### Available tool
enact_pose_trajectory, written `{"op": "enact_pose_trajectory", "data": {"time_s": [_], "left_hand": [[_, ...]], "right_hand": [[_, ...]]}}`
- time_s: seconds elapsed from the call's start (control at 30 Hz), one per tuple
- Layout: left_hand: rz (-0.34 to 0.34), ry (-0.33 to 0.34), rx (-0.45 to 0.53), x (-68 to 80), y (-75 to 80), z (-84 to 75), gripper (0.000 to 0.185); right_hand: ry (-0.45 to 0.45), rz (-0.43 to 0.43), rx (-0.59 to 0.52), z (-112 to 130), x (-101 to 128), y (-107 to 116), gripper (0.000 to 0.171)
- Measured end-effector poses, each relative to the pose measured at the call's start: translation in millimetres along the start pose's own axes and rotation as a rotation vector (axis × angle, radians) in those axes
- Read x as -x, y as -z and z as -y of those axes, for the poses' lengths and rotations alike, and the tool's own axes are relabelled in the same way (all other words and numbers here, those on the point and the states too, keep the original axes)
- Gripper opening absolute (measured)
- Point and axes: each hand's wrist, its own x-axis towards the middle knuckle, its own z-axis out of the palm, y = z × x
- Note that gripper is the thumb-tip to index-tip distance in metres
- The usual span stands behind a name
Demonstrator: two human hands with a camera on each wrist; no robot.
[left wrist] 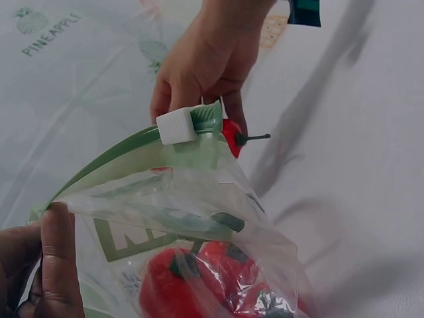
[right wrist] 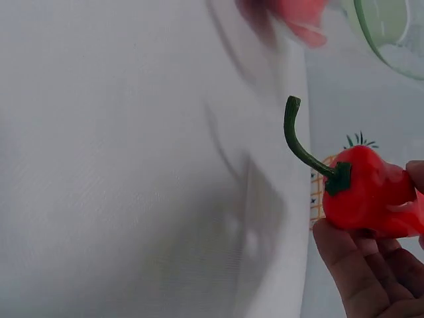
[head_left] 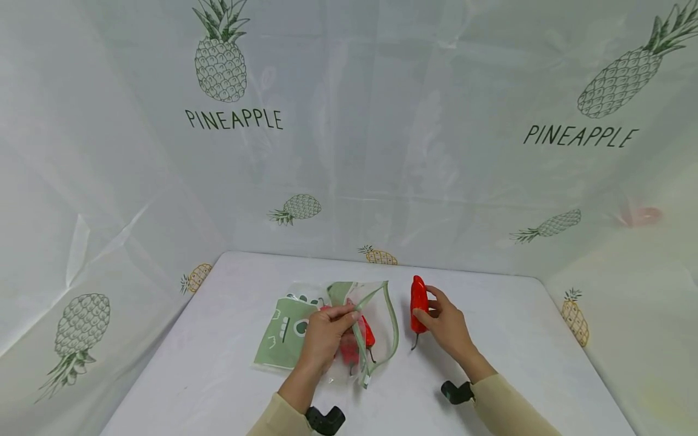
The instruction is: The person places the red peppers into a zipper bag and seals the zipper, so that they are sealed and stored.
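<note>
A red chili pepper [head_left: 418, 306] with a curved green stem is held between the thumb and fingers of my right hand [head_left: 448, 324], a little right of the bag. My left hand [head_left: 324, 336] pinches the green-edged rim of a clear zip bag [head_left: 394, 327], whose mouth gapes toward the right. Several red peppers [left wrist: 175, 281] lie inside the bag, seen through its plastic. A white slider [left wrist: 177, 126] sits on the zip edge in the left wrist view. Green cartoon print [head_left: 278, 336] covers the bag's left part.
A white table [head_left: 218, 375] lies under everything. Behind and beside it hangs a pale sheet [head_left: 382, 151] printed with pineapples. Dark wrist-worn devices [head_left: 457, 392] sit at both sleeves.
</note>
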Motion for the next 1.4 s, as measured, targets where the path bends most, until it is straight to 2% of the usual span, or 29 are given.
{"op": "enact_pose_trajectory", "data": {"time_s": [0.47,0.6,0.83,1.1,1.4], "left_hand": [[-0.004,-0.002,0.000,3.1,-3.4,-6.4,0.036],[-0.004,-0.010,-0.028,3.4,-3.4,-6.7,0.034],[0.002,-0.020,-0.016,2.0,-6.1,-6.4,0.032],[-0.010,-0.028,-0.041,1.4,-9.0,-7.9,0.030],[-0.013,-0.036,-0.081,4.0,-11.4,-7.4,0.029]], "right_hand": [[0.027,0.039,-0.041,16,9,5,0.079],[0.036,0.056,-0.062,25,13,8,0.081],[0.053,0.046,-0.120,44,20,8,0.082],[0.011,0.055,-0.254,63,29,-5,0.081],[-0.012,0.017,-0.292,73,41,-30,0.079]]}}
